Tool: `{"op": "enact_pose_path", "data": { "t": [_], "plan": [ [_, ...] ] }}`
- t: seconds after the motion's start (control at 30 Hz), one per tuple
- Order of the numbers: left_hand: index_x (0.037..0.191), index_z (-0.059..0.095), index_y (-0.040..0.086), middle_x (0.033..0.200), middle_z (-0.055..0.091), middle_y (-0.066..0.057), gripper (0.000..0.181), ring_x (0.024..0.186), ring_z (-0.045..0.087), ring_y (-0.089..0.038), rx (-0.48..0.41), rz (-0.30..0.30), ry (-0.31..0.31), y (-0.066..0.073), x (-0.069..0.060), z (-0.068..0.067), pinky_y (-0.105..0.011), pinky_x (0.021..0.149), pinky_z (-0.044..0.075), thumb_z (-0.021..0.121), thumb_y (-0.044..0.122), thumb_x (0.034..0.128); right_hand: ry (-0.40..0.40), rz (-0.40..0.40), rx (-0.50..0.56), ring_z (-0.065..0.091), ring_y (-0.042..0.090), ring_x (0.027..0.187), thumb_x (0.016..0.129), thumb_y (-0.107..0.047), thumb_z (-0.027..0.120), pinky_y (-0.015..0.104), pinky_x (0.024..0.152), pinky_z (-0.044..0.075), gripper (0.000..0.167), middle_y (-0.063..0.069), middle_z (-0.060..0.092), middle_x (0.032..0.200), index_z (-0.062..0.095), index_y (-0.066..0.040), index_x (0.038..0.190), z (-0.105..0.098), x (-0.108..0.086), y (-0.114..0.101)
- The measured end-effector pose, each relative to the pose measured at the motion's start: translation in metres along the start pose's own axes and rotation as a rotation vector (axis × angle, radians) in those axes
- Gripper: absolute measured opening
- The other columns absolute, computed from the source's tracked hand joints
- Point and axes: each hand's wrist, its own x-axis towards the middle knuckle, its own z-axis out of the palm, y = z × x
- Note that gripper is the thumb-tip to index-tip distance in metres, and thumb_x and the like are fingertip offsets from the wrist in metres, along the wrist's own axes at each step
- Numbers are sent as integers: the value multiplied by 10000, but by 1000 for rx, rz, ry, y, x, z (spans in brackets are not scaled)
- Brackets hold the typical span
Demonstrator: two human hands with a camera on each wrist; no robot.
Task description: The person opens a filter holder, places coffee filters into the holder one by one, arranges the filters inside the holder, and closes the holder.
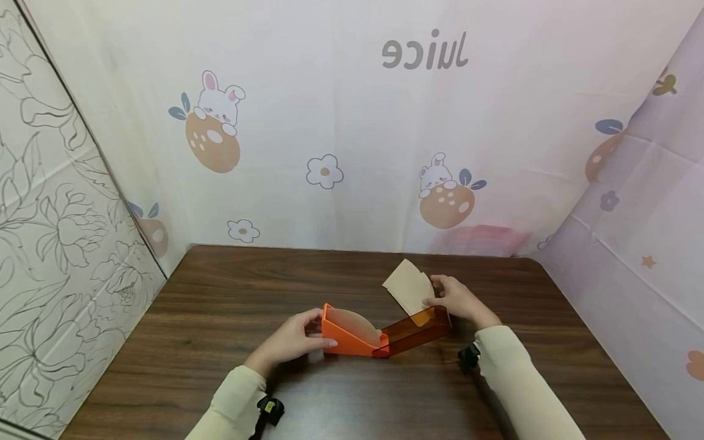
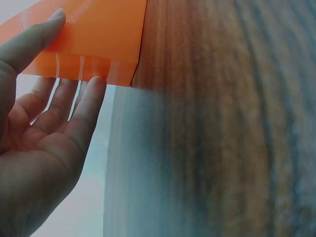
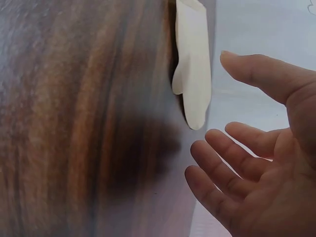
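Observation:
My left hand [image 1: 297,335] holds an orange coffee filter holder [image 1: 349,339] by its left end. In the left wrist view the thumb lies on one orange face [image 2: 106,29] and fingertips touch the adjoining side. Inside the holder a fan-shaped paper filter [image 1: 352,320] shows, and its translucent brown lid [image 1: 412,335] is swung out to the right. Behind the lid a few cream paper coffee filters [image 1: 408,286] lie on the table. My right hand [image 1: 459,299] is beside them; in the right wrist view its fingers are spread, apart from the filters [image 3: 195,64], holding nothing.
The dark wood table [image 1: 220,293] meets a printed curtain [image 1: 330,122] at its back edge. More curtain hangs on the right, and a flower-patterned panel [image 1: 60,226] stands on the left. Small black cameras are worn at both wrists.

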Motion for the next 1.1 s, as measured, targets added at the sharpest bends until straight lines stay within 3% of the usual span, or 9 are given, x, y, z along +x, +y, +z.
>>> {"op": "enact_pose_path", "data": {
  "t": [0.27, 1.1],
  "plan": [
    [1209, 622, 102, 1125, 672, -19, 387, 1072, 641, -203, 20, 7, -1, -1, 0, 0, -289, 890, 542, 798, 219, 885, 5, 22, -8, 508, 494, 1199, 901, -209, 773, 595, 993, 430, 742, 375, 512, 1288, 392, 199, 1390, 5, 4, 5],
    [1185, 624, 83, 1109, 667, -33, 377, 1076, 633, -204, 0, -9, 14, 4, 0, 1, -276, 900, 536, 810, 175, 870, -18, 121, 37, 525, 466, 1154, 874, -337, 762, 570, 946, 466, 836, 371, 508, 1276, 367, 184, 1395, 4, 16, 13]
  ]
}}
